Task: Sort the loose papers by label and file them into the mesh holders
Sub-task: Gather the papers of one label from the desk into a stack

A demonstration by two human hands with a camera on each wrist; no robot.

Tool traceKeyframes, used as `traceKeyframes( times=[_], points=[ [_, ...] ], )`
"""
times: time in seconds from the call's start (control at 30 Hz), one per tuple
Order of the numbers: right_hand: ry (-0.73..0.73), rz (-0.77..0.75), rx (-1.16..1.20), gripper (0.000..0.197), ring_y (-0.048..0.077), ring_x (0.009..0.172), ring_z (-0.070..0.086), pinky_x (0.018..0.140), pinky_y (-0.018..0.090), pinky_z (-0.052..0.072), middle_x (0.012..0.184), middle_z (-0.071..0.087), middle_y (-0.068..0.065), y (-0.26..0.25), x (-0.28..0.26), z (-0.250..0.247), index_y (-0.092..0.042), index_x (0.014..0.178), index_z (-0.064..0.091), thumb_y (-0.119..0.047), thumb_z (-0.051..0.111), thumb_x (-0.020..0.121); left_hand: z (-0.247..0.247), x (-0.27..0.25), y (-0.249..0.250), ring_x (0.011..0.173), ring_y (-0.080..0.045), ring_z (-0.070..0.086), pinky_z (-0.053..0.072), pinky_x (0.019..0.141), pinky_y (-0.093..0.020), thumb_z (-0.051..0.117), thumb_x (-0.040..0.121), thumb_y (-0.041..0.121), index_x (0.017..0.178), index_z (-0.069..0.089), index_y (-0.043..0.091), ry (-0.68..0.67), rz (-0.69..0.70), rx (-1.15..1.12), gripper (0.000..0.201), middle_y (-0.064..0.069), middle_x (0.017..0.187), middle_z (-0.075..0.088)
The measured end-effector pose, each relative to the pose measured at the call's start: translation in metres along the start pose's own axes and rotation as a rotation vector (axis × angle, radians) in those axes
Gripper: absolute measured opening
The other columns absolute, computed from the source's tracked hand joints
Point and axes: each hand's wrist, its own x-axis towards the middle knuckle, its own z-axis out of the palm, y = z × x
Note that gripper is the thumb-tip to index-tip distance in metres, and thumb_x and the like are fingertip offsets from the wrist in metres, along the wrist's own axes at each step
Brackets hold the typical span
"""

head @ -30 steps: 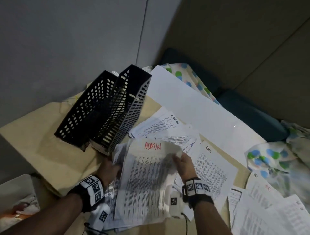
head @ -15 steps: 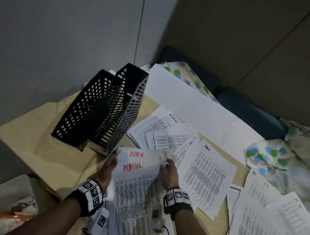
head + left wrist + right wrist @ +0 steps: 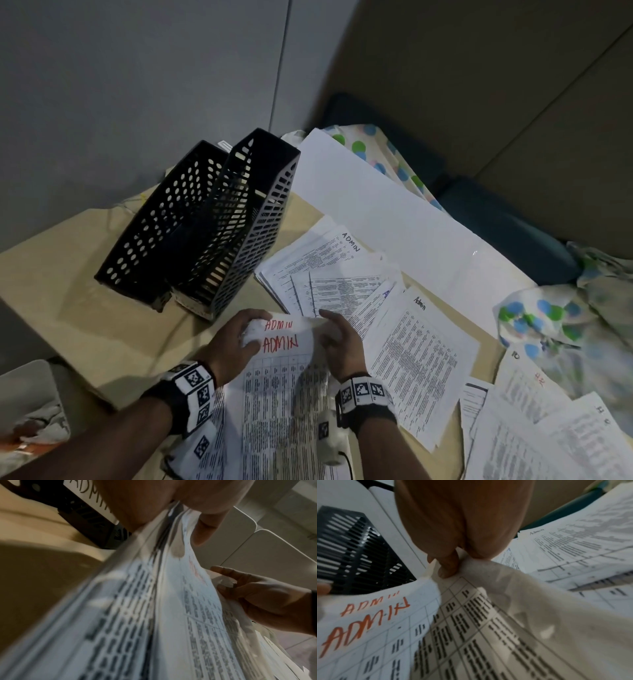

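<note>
At the near edge of the beige table (image 3: 68, 308), a thin stack of white printed sheets marked ADMIN in red (image 3: 281, 383) is pinched at its top corners by the left hand (image 3: 236, 342) and the right hand (image 3: 339, 342). The sheets are seen fanned apart, so one could slip out. Beyond, two black mesh plastic holders (image 3: 205, 226) stand touching; their narrow openings could catch a bent corner.

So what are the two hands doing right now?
Left hand: grips the ADMIN papers.
Right hand: pinches the same papers' top edge.
</note>
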Motion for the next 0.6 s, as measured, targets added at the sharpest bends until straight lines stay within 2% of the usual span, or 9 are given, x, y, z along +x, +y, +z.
traceKeyframes(
  times=[0.1,0.17,0.23,0.27,0.3,0.37,0.47,0.53,0.6],
  points=[
    [0.035,-0.028,0.084,0.048,0.010,0.092,0.056,0.070,-0.002,0.042,0.093,0.060,-0.016,-0.001,0.003,-0.004,-0.034,0.107,0.059,0.009,0.053,0.087,0.000,0.001,0.002,0.089,0.003,0.065,0.054,0.064,-0.014,0.064,0.079,-0.006,0.090,0.053,0.045,0.052,0.013,-0.011,0.054,0.005,0.105,0.060],
    [0.075,-0.031,0.162,0.045,0.016,0.087,0.058,0.072,0.002,0.046,0.094,0.066,0.011,-0.001,0.004,-0.007,-0.027,0.110,0.062,0.011,0.053,0.087,0.000,0.003,0.001,0.089,0.014,0.059,0.050,0.064,-0.008,0.068,0.076,-0.004,0.090,0.051,0.054,0.055,0.021,-0.012,0.062,0.009,0.106,0.059],
    [0.164,-0.028,0.241,0.041,0.024,0.079,0.061,0.079,0.015,0.054,0.092,0.063,0.027,-0.002,0.005,-0.011,-0.020,0.111,0.066,0.010,0.056,0.086,0.002,0.004,0.002,0.091,0.021,0.054,0.046,0.065,-0.002,0.071,0.076,-0.001,0.089,0.044,0.067,0.045,0.027,-0.003,0.074,0.015,0.105,0.057],
    [0.215,-0.011,0.237,0.041,0.022,0.083,0.064,0.085,0.027,0.057,0.092,0.066,0.017,0.000,0.008,-0.012,-0.029,0.107,0.066,0.005,0.058,0.085,0.004,0.005,0.001,0.091,0.024,0.052,0.044,0.066,0.000,0.071,0.076,0.002,0.089,0.040,0.071,0.039,0.019,0.012,0.076,0.018,0.105,0.055],
    [0.246,0.012,0.227,0.042,0.020,0.092,0.066,0.087,0.035,0.057,0.099,0.068,0.007,-0.002,0.009,-0.013,-0.037,0.103,0.064,0.001,0.060,0.085,0.005,0.006,0.000,0.091,0.024,0.052,0.043,0.066,0.001,0.071,0.077,0.005,0.090,0.037,0.072,0.028,0.013,0.025,0.076,0.020,0.104,0.054],
    [0.191,0.068,0.253,0.039,0.023,0.104,0.064,0.084,0.035,0.058,0.115,0.061,0.001,-0.008,0.011,-0.013,-0.036,0.111,0.059,-0.006,0.063,0.086,0.008,0.008,-0.004,0.095,0.012,0.058,0.046,0.067,-0.001,0.070,0.079,0.007,0.093,0.035,0.072,0.027,0.010,0.032,0.075,0.018,0.105,0.056],
    [0.012,0.130,0.051,0.062,0.026,0.118,0.056,0.094,0.040,0.052,0.138,0.049,0.007,-0.011,0.012,-0.003,-0.025,0.137,0.038,-0.021,0.069,0.084,0.012,0.009,-0.005,0.118,-0.009,0.053,0.049,0.095,-0.023,0.068,0.083,0.010,0.121,0.030,0.067,-0.006,-0.007,0.020,0.079,0.012,0.127,0.054],
    [-0.047,0.136,-0.077,0.073,0.026,0.127,0.048,0.101,0.038,0.044,0.145,0.044,0.007,-0.010,0.010,0.003,-0.022,0.143,0.029,-0.024,0.071,0.083,0.014,0.010,-0.005,0.126,-0.006,0.046,0.043,0.105,-0.030,0.065,0.085,0.012,0.132,0.027,0.059,-0.061,0.003,0.022,0.077,0.017,0.135,0.047],
    [-0.060,0.154,-0.075,0.077,0.025,0.130,0.044,0.101,0.036,0.042,0.146,0.043,0.007,-0.008,0.010,0.005,-0.022,0.144,0.026,-0.024,0.073,0.082,0.016,0.012,-0.004,0.123,-0.006,0.050,0.046,0.099,-0.024,0.062,0.086,0.008,0.123,0.039,0.059,-0.082,0.037,0.027,0.068,0.021,0.133,0.049]
  ],
)
